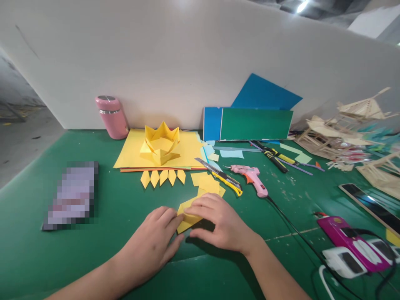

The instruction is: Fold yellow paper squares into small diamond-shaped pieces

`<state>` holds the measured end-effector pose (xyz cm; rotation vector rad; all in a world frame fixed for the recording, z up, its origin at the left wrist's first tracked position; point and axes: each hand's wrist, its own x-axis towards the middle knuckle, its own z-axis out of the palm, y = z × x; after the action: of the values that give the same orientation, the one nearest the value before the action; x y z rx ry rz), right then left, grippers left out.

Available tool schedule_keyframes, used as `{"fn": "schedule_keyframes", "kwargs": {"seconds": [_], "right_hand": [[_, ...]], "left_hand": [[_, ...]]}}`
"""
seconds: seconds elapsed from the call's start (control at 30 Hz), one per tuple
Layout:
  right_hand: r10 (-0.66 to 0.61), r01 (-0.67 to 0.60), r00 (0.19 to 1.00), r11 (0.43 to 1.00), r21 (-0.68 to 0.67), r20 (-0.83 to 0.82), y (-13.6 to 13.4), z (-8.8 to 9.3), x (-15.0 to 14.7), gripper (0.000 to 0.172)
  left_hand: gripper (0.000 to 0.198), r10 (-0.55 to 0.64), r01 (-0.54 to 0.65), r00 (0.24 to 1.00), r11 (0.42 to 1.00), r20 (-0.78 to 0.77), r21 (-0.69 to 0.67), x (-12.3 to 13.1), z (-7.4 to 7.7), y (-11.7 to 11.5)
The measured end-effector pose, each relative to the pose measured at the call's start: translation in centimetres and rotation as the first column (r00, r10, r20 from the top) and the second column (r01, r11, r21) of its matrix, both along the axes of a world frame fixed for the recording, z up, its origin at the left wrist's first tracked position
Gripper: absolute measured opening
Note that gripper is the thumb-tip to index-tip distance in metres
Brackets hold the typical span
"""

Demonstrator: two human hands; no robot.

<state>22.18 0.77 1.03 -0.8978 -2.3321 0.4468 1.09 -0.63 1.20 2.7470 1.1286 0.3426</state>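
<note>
A folded piece of yellow paper (185, 225) is at the middle of the green table, between my two hands. My left hand (156, 235) has its fingertips closed at the paper's left edge. From the right, my right hand (218, 218) presses curled fingers over the paper's upper side and hides part of it. Just beyond lie loose yellow paper squares (208, 183). Several small folded yellow pieces (163, 178) form a row to the left of them. Behind this row, a pointed yellow paper flower shape (160, 143) sits on a stack of yellow sheets (128, 154).
A utility knife (229, 181) and a pink glue gun (251, 175) with a black cord lie right of the paper. Farther right are a magenta power strip (353, 241), a phone (371, 208) and wooden stick models (331, 133). A pink flask (112, 118) stands back left.
</note>
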Motion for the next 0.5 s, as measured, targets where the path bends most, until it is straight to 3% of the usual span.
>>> {"fn": "schedule_keyframes", "kwargs": {"seconds": [0.1, 0.17, 0.2, 0.27, 0.4, 0.5], "right_hand": [[0.051, -0.046, 0.995, 0.997, -0.062, 0.082, 0.0, -0.2, -0.1, 0.021], [0.049, -0.048, 0.994, 0.999, -0.004, 0.096, 0.2, -0.6, -0.1, 0.013], [0.04, -0.044, 0.995, 0.998, 0.042, 0.091, 0.3, -0.8, 0.0, 0.017], [0.017, -0.026, 0.997, 0.992, 0.123, 0.078, 0.5, -1.1, 0.2, 0.023], [-0.055, 0.037, 0.995, 0.976, 0.213, 0.078, 0.6, -1.2, 0.4, 0.028], [-0.053, 0.038, 0.996, 0.979, 0.198, 0.07, 0.4, -0.8, 0.3, 0.028]], "left_hand": [[0.031, -0.013, 0.009, 0.998, 0.998, 0.066, 0.06, -0.4, -0.3, 0.2], [0.035, -0.065, 0.051, 0.987, 0.994, 0.149, 0.095, -0.8, -0.7, 0.6], [0.039, -0.113, 0.084, 0.97, 0.986, 0.215, 0.143, -1.0, -0.8, 0.8], [0.038, -0.179, 0.158, 0.958, 0.981, 0.223, 0.108, -1.3, -0.9, 1.2], [0.034, -0.211, 0.192, 0.947, 0.976, 0.244, 0.097, -1.7, -0.9, 1.6], [0.032, -0.213, 0.188, 0.943, 0.975, 0.256, 0.12, -1.7, -1.0, 1.5]]}}
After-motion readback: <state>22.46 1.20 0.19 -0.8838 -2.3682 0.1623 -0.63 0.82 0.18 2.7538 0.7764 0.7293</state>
